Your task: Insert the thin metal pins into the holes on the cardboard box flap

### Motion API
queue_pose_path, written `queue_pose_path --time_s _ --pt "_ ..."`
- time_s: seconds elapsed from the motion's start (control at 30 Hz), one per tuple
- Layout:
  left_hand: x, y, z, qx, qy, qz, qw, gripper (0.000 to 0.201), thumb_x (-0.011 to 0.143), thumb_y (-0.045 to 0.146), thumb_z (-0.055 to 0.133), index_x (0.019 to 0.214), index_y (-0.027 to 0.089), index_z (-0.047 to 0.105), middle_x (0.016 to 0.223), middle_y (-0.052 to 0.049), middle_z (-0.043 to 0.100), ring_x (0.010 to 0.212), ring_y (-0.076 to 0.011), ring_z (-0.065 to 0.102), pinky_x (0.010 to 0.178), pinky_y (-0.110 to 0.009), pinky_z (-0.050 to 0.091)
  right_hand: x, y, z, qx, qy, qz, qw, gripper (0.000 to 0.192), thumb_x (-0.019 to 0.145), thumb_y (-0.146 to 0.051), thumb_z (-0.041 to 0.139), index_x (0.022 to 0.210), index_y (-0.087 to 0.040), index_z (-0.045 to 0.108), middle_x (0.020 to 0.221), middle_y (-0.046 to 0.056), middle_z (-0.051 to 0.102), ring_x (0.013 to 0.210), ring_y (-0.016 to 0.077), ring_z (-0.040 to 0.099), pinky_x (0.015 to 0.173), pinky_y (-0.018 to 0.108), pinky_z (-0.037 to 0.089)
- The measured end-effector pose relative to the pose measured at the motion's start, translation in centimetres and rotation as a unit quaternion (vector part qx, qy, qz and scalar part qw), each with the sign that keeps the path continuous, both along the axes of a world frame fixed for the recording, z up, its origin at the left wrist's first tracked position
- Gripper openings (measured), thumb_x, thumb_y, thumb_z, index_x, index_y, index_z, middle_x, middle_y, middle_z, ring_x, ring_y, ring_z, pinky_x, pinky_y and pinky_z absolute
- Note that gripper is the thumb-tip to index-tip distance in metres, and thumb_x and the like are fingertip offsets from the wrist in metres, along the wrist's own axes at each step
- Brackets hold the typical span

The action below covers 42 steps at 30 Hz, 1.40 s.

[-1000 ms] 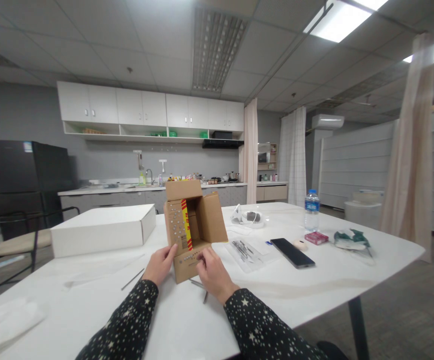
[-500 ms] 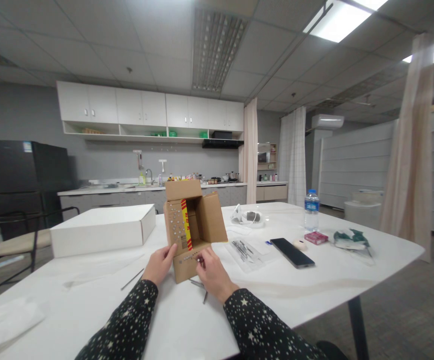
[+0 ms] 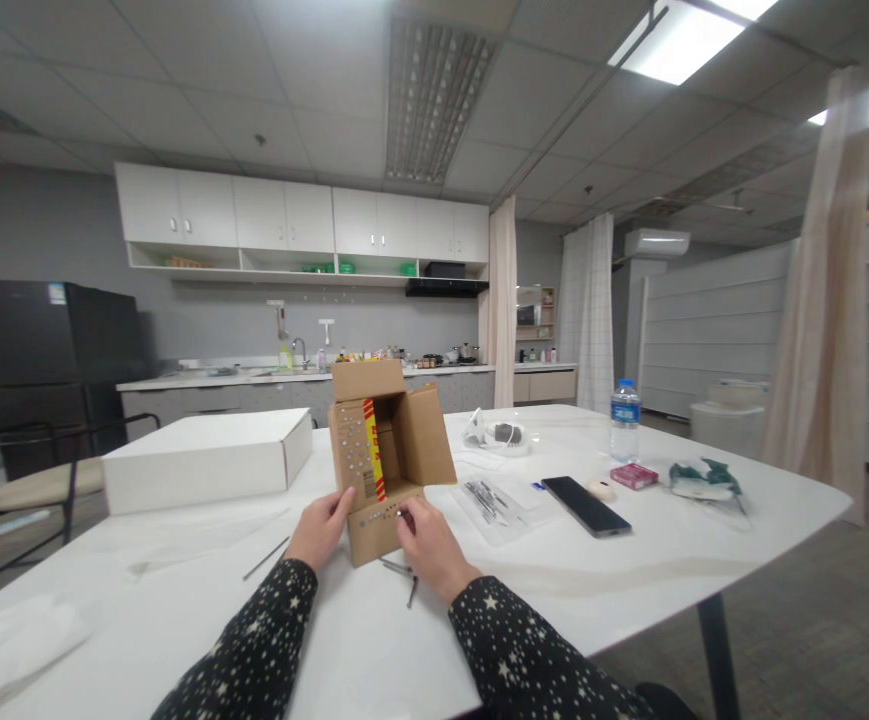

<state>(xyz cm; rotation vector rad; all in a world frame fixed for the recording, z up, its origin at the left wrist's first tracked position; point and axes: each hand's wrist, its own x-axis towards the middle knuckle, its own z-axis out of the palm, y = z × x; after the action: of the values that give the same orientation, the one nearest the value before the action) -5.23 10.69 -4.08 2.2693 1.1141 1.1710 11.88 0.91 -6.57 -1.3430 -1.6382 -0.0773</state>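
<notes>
An open cardboard box with its flaps out stands tilted on the white table, its opening toward me. Small round silvery studs dot its left side and front flap, beside a yellow and red tape strip. My left hand grips the box's lower left edge, thumb in front. At the front flap, the fingers of my right hand are pinched together on a tiny object too small to name. Under that hand lie thin metal rods, partly hidden. Another thin rod rests left of the box.
Right of the box are a clear bag of metal pieces, a phone, a pink box, a water bottle and a green-and-white packet. A white carton sits left, a white corded device behind.
My right hand has shifted slightly right along the box's front flap, its fingers still pinched. My left hand and the box stay in place.
</notes>
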Motion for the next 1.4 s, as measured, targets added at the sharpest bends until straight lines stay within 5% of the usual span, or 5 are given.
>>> queue_pose_path --time_s 0.83,1.4 --pt "0.1 0.1 -0.1 0.002 -0.006 -0.002 1.000 0.059 0.081 0.063 0.033 0.071 0.013 0.064 0.067 -0.004 0.064 0.065 -0.0158 0.052 0.061 -0.024 0.038 -0.2 0.7 -0.3 0.030 0.005 0.066 0.997 0.022 0.082 -0.011 0.045 0.093 -0.019 0.061 0.086 0.003 0.064 0.079 0.0162 0.058 0.073 0.027 0.044" --pt "0.1 0.0 0.1 0.001 -0.003 -0.005 1.000 0.059 0.081 0.061 0.033 0.077 0.012 0.066 0.071 -0.005 0.065 0.066 -0.0157 0.052 0.062 -0.024 0.037 0.0 1.0 -0.4 0.014 0.036 0.040 0.998 0.025 0.087 -0.016 0.044 0.101 -0.020 0.064 0.093 0.005 0.069 0.085 0.0170 0.063 0.077 0.027 0.046"
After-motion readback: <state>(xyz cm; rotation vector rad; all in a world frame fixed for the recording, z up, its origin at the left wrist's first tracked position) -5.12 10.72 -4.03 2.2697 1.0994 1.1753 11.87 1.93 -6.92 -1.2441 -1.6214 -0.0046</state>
